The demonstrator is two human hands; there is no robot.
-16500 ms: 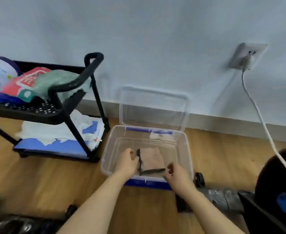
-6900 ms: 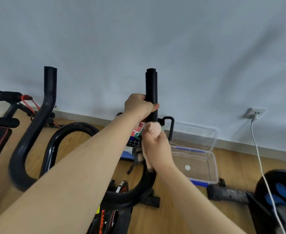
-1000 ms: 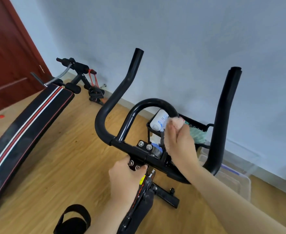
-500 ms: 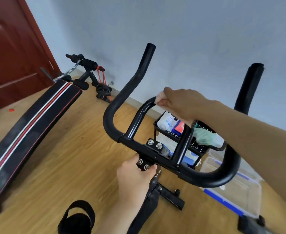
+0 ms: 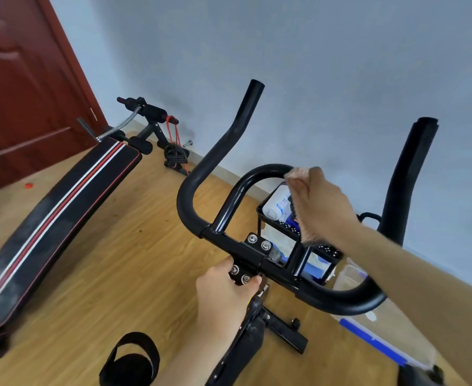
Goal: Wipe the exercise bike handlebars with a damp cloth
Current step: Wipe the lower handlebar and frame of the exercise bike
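**At the inner loop, wiping under way**

Nearest, at the clamp (image 5: 250,257), the left grip (image 5: 223,288) is closed round it, steadying the handlebars (image 5: 195,196). Just beyond the clamp, to its right, the damp cloth (image 5: 298,173) is held bunched in the right grip (image 5: 324,207) and pressed on the inner loop (image 5: 257,174). The loop is judged part wiped; the left horn (image 5: 246,112) and right horn (image 5: 413,174), farthest from the clamp, cannot be told clean and may remain.

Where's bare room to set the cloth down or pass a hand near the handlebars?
Free: wooden floor between the sit-up bench and the handlebars. Crowded: right of the clamp that the left hand grips, where the cart and plastic bin stand; the right hand holds the cloth.
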